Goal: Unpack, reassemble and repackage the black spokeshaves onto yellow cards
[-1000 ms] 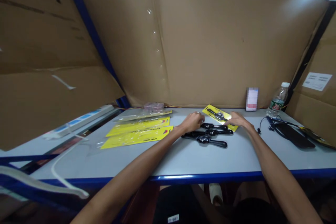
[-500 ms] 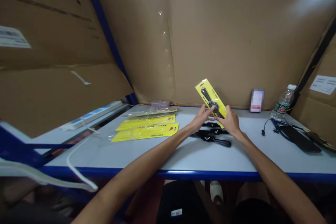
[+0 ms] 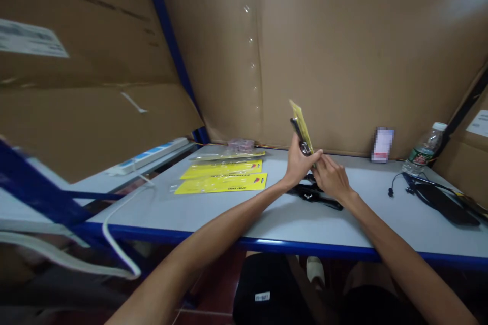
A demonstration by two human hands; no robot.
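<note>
My left hand [image 3: 298, 165] and my right hand [image 3: 331, 179] both pinch the lower end of a yellow card pack [image 3: 301, 124] with a black tool on it. The pack stands nearly upright, edge-on to me, above the table [image 3: 267, 218]. Under my hands lie several loose black tools [image 3: 318, 197]. To the left, flat yellow card packs [image 3: 222, 183] and clear sleeves [image 3: 224, 155] lie on the table.
Cardboard walls [image 3: 343, 56] close in the back and left. A water bottle [image 3: 425, 148], a small white card [image 3: 382, 144], a black phone with cable [image 3: 438, 198] sit at the right. A power strip [image 3: 148, 155] and white cord [image 3: 114, 233] lie at the left.
Both hands lifted the yellow pack off the table and turned it from flat to nearly upright and edge-on. The camera view shifted left.
</note>
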